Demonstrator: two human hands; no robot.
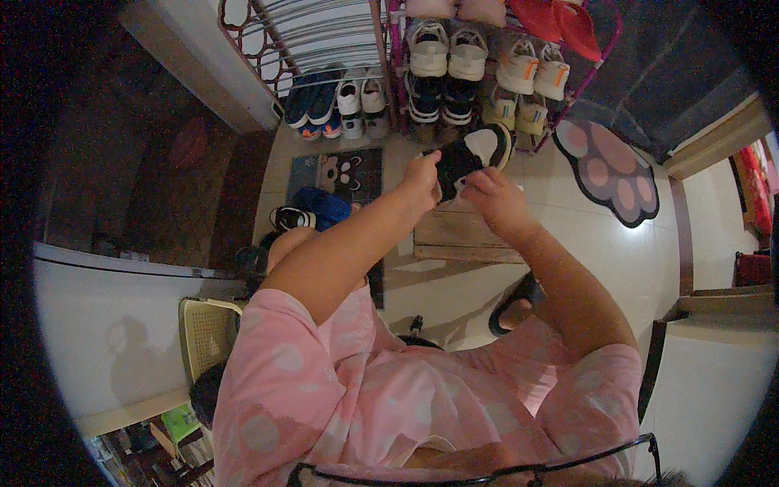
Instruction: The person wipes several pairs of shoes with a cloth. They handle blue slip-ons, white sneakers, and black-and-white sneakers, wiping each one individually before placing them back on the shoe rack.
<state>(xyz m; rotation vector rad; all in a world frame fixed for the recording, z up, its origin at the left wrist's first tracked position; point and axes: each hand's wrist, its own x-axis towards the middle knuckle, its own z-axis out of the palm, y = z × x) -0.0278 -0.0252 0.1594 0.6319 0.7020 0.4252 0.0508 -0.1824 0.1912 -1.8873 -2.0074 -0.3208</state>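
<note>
A black-and-white sneaker (461,159) is held up in front of me, its rounded white-edged end tilted towards the upper right. My left hand (423,181) grips its left end, with the thumb on top. On the near side, my right hand (498,196) has its bent fingertips pinched against the edge of the same shoe. Exactly what those fingertips hold is too blurred to tell. Below both hands lies a low wooden board or stool top (462,234).
A purple-framed shoe rack (397,73) stands ahead with several pairs of shoes; a wire rack (328,30) adjoins it. On the floor are a patterned mat (371,173), a blue shoe (322,204), a black-and-white shoe (296,217) and a paw-shaped mat (608,164).
</note>
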